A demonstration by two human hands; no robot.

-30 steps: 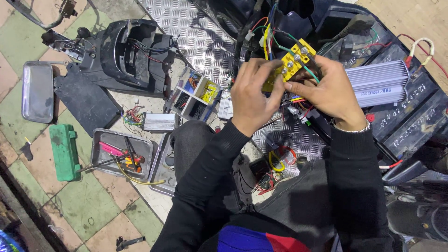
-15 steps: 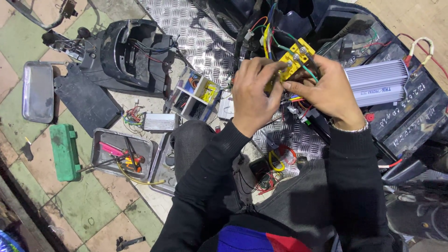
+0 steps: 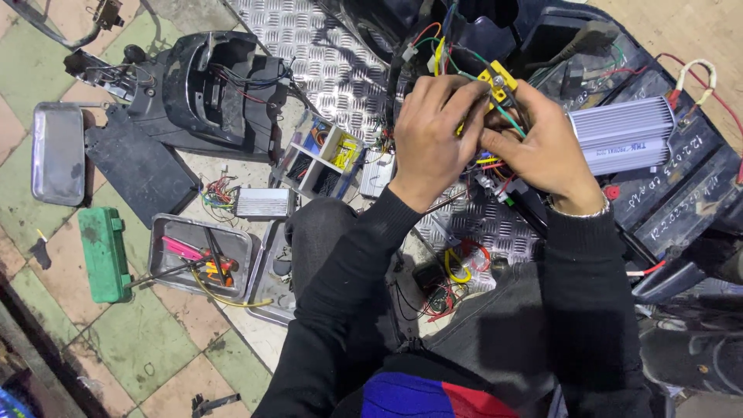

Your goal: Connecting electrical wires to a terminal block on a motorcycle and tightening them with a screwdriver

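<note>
left hand (image 3: pixel 433 135) pinching yellow connector (image 3: pixel 497 82) | right hand (image 3: pixel 542 151) gripping wire bundle (image 3: pixel 495 166) | silver finned box (image 3: pixel 625 135) just beside

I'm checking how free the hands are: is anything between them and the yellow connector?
Nothing visible. Both the left hand and the right hand already touch the yellow connector; only its own coloured wires run between the fingers.

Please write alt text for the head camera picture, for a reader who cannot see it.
Seen from above, the left hand and right hand together grip a yellow connector in a tangle of coloured wires, beside a ribbed silver box. On the tiled floor to the left lie a metal tray of tools, a green case and black covers.
</note>
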